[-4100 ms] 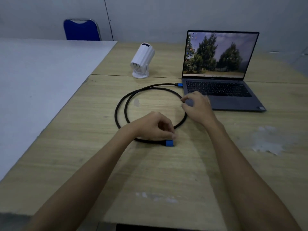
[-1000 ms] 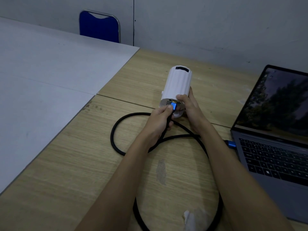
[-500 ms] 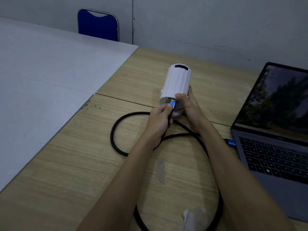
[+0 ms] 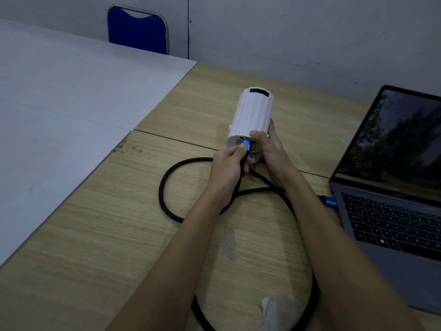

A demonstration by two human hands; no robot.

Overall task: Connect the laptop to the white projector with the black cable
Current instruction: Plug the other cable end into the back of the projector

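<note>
The white projector (image 4: 253, 113) lies tilted on the wooden table, its rear face toward me. My right hand (image 4: 269, 151) grips its near end. My left hand (image 4: 230, 166) pinches the blue plug (image 4: 247, 145) of the black cable (image 4: 167, 201) and holds it against the projector's rear panel. The cable loops over the table under my arms. Its other blue plug (image 4: 330, 201) sits at the left side of the open laptop (image 4: 391, 211), whose screen is lit.
A grey-white table (image 4: 59, 111) adjoins the wooden table (image 4: 107, 247) on the left. A blue chair (image 4: 137, 29) stands behind it by the wall. Pale worn patches (image 4: 274, 309) mark the wood near me.
Earlier my left hand picked the plug off the table and my right hand was by the laptop. Over the last second both hands stay at the projector, the plug pressed at its rear face.
</note>
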